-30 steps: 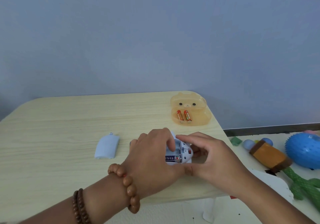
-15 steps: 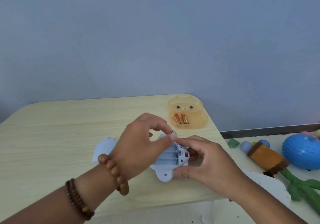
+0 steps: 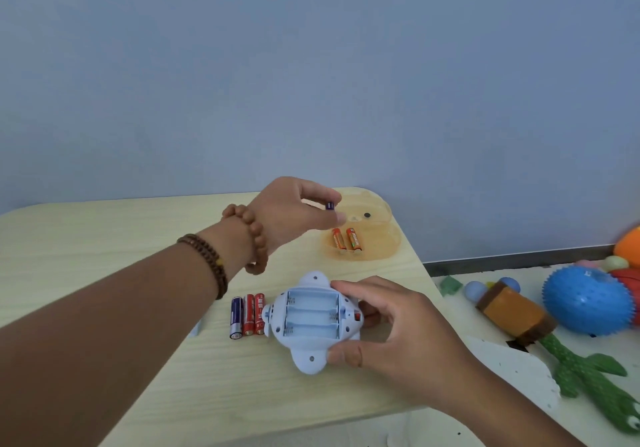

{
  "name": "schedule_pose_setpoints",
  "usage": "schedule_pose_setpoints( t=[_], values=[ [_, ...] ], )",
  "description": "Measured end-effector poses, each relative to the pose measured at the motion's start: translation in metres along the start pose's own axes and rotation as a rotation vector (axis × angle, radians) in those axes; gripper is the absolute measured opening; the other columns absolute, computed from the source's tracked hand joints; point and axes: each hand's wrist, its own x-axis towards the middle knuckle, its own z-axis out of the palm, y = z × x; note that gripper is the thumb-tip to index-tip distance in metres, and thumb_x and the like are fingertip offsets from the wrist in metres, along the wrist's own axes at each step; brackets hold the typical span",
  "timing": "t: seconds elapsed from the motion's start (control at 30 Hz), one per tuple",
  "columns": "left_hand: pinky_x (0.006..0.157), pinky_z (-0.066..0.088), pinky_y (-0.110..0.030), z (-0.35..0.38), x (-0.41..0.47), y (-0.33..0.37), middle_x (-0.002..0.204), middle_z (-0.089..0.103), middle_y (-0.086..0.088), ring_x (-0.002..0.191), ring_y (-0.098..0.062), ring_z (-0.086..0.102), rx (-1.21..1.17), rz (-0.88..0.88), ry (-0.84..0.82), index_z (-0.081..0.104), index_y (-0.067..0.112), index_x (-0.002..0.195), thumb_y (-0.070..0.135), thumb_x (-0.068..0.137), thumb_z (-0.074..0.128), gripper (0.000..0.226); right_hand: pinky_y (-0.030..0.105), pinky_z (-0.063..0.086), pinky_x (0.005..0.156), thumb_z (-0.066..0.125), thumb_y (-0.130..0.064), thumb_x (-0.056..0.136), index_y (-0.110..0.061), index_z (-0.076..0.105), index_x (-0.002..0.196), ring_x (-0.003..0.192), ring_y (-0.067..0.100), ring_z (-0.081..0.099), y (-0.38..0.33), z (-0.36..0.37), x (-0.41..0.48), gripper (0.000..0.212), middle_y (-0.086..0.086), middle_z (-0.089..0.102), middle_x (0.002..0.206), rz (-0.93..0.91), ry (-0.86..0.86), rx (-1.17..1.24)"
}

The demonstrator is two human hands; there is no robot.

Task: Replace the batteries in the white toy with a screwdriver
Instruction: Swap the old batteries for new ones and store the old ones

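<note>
**Empty compartment, loose cells: where this could slip**

The white toy (image 3: pixel 311 322) lies belly-up near the right edge of the table (image 3: pixel 104 238). Its battery compartment (image 3: pixel 311 316) is open, and all three slots are bare. The right hand (image 3: pixel 398 332) grips the toy from its three o'clock side, thumb on the near edge and fingers curled over the far one. The left hand (image 3: pixel 294 211) hovers at the toy's twelve o'clock, pinching a small dark battery (image 3: pixel 329 206) between thumb and fingertips just beside the translucent orange tray (image 3: pixel 377 238). The tray holds two orange batteries (image 3: pixel 346 238).

The main risk is a mix-up. Three loose batteries (image 3: pixel 248 315) lie side by side at the toy's nine o'clock, almost touching it, and nothing separates them from whatever goes in next. If the pinched cell lands among the orange pair (whether it is going to the tray or coming from it I cannot tell), spent and fresh cells could end up in the same place.

The pinch covers only the battery's end, so a slack grip could drop it and let it roll towards the floor at three o'clock. The row at nine o'clock could also roll if the forearm above it brushes past.

Only two orange cells show for three slots. Each slot's spring end also needs matching, or the toy will not run. No screwdriver is in view.
</note>
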Motion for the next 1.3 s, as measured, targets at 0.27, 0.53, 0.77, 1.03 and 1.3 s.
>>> schedule_pose_setpoints(
  t=[0.27, 0.53, 0.77, 1.03, 1.3],
  values=[
    [0.087, 0.05, -0.026, 0.015, 0.025, -0.02, 0.097, 0.068, 0.018, 0.095, -0.005, 0.064, 0.673, 0.189, -0.103, 0.073, 0.032, 0.108, 0.048, 0.073, 0.084, 0.04, 0.01, 0.048, 0.085, 0.096, -0.034, 0.062, -0.041, 0.068, 0.127, 0.104, 0.002, 0.064, 0.002, 0.002, 0.0, 0.071, -0.019, 0.067, 0.11, -0.019, 0.015, -0.012],
    [0.09, 0.041, -0.022, 0.016, 0.025, -0.038, 0.128, 0.064, 0.007, 0.104, -0.007, 0.056, 0.745, 0.309, -0.14, 0.073, 0.028, 0.114, 0.049, 0.076, 0.081, 0.044, 0.009, 0.047, 0.085, 0.096, -0.033, 0.062, -0.042, 0.068, 0.126, 0.104, 0.002, 0.064, 0.002, 0.003, 0.0, 0.071, -0.02, 0.067, 0.109, -0.016, 0.027, -0.011],
    [0.089, 0.031, -0.017, 0.017, 0.022, -0.041, 0.134, 0.058, 0.005, 0.1, -0.001, 0.046, 0.757, 0.357, -0.16, 0.067, 0.026, 0.124, 0.041, 0.082, 0.078, 0.046, 0.01, 0.046, 0.087, 0.095, -0.036, 0.061, -0.038, 0.066, 0.13, 0.106, 0.002, 0.062, 0.004, 0.005, -0.001, 0.075, -0.021, 0.066, 0.113, -0.01, 0.038, -0.041],
    [0.085, 0.051, -0.024, -0.046, -0.027, -0.015, 0.111, 0.064, 0.016, 0.093, 0.0, 0.064, 0.739, 0.252, -0.087, 0.062, 0.035, 0.116, 0.046, 0.082, 0.075, 0.038, 0.007, 0.044, 0.082, 0.095, -0.032, 0.063, -0.039, 0.069, 0.124, 0.1, 0.002, 0.065, 0.002, 0.004, -0.003, 0.067, -0.019, 0.068, 0.107, -0.024, 0.044, 0.017],
    [0.095, 0.041, -0.018, -0.064, -0.095, -0.043, 0.121, 0.044, 0.021, 0.109, 0.001, 0.048, 0.965, -0.043, -0.379, 0.03, 0.04, 0.142, 0.06, 0.068, 0.08, 0.092, 0.005, 0.044, 0.081, 0.096, -0.028, 0.063, -0.035, 0.071, 0.124, 0.099, 0.0, 0.066, 0.003, 0.007, -0.005, 0.067, -0.017, 0.069, 0.106, -0.041, 0.064, 0.018]
  ],
)
